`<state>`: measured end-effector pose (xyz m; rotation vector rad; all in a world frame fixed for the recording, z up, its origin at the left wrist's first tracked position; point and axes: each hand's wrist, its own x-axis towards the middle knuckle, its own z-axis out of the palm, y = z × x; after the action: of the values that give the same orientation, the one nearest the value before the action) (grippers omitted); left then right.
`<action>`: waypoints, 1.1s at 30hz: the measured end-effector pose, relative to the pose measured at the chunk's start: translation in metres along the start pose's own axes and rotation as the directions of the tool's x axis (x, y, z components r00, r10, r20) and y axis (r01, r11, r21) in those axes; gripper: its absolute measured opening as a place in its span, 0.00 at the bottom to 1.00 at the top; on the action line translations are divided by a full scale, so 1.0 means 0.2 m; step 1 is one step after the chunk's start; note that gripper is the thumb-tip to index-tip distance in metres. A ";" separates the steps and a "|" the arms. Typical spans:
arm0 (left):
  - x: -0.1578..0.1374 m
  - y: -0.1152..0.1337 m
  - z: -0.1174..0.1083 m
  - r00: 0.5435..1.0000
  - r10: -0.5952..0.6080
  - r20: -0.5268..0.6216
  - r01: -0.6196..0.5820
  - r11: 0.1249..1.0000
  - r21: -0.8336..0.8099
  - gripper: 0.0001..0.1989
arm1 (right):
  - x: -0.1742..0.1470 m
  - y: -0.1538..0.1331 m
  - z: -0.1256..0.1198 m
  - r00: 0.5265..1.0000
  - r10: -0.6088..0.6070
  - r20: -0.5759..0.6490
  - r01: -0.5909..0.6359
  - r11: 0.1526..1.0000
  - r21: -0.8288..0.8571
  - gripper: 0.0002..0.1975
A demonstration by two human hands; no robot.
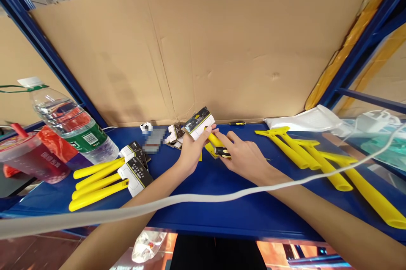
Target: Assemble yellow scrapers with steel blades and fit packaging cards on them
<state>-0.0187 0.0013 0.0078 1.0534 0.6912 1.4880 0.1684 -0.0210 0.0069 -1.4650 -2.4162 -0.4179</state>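
Observation:
My left hand (189, 151) is closed on a black-and-white packaging card (199, 124), thumb along its lower edge. A yellow handle (215, 139) comes out of the card toward my right hand (242, 155). My right hand is closed around a black-and-yellow tool handle (222, 152), its index finger reaching to the yellow handle. The tool's tip is hidden. A flat yellow piece (209, 150) shows below the hands. More packaging cards (174, 133) lie just behind my left hand.
Carded yellow-handled tools (101, 181) lie left, yellow T-shaped handles (317, 155) right. A water bottle (72, 122) and red drink cup (34, 155) stand far left. A white cable (203, 198) crosses before my forearms. Cardboard (222, 50) walls the back of the blue shelf (196, 206).

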 end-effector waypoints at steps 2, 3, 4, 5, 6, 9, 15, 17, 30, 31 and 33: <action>0.01 0.01 -0.01 1.000 0.006 0.003 -0.006 1.000 -0.008 0.25 | 0.00 0.01 0.02 1.000 0.004 -0.012 -0.003 0.997 0.072 0.36; 0.02 0.02 -0.02 1.000 0.009 0.002 -0.009 1.000 -0.014 0.25 | 0.01 0.01 0.04 1.000 0.002 -0.020 0.000 0.993 0.114 0.36; 0.03 0.02 -0.02 1.000 0.013 -0.004 -0.013 1.000 -0.026 0.25 | 0.01 0.02 0.06 1.000 -0.002 -0.030 0.007 0.988 0.155 0.36; 0.04 0.03 -0.03 1.000 0.020 -0.014 -0.021 0.999 -0.042 0.24 | 0.01 0.03 0.08 0.999 -0.012 -0.044 0.020 0.981 0.192 0.36; 0.06 0.04 -0.03 0.999 0.029 -0.029 -0.031 0.998 -0.061 0.24 | 0.01 0.04 0.10 0.998 -0.026 -0.065 0.040 0.974 0.223 0.35; 0.11 0.12 -0.06 0.993 0.078 -0.094 -0.086 0.993 -0.084 0.20 | 0.01 0.06 0.14 0.987 -0.070 -0.146 0.110 0.953 0.284 0.32; 0.09 0.50 -0.26 0.960 0.224 -0.170 -0.220 0.975 0.040 0.18 | 0.03 0.13 0.15 0.988 -0.058 -0.140 0.097 0.952 0.290 0.22; -0.02 0.65 -0.38 0.987 0.140 -0.074 -0.119 0.965 0.232 0.21 | 0.05 0.14 0.15 0.995 -0.039 -0.094 0.064 0.958 0.278 0.18; -0.64 0.77 -0.97 0.975 -0.098 -0.199 0.197 -0.032 0.980 0.35 | 0.04 0.03 0.06 0.976 -0.156 0.150 0.120 0.967 0.227 0.11; -0.64 0.75 -0.98 0.981 -0.045 -0.189 0.184 -0.104 0.978 0.32 | 0.04 0.03 0.06 0.976 -0.152 0.156 0.114 0.967 0.230 0.11; -0.63 0.69 -0.98 0.981 0.081 -0.179 0.194 -0.257 0.947 0.27 | 0.05 0.04 0.07 0.977 -0.141 0.162 0.101 0.968 0.232 0.12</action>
<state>-0.2591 -0.1239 0.0157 2.0422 2.3619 0.5104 0.1706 -0.0037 -0.0010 -1.3119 -2.6013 -0.0381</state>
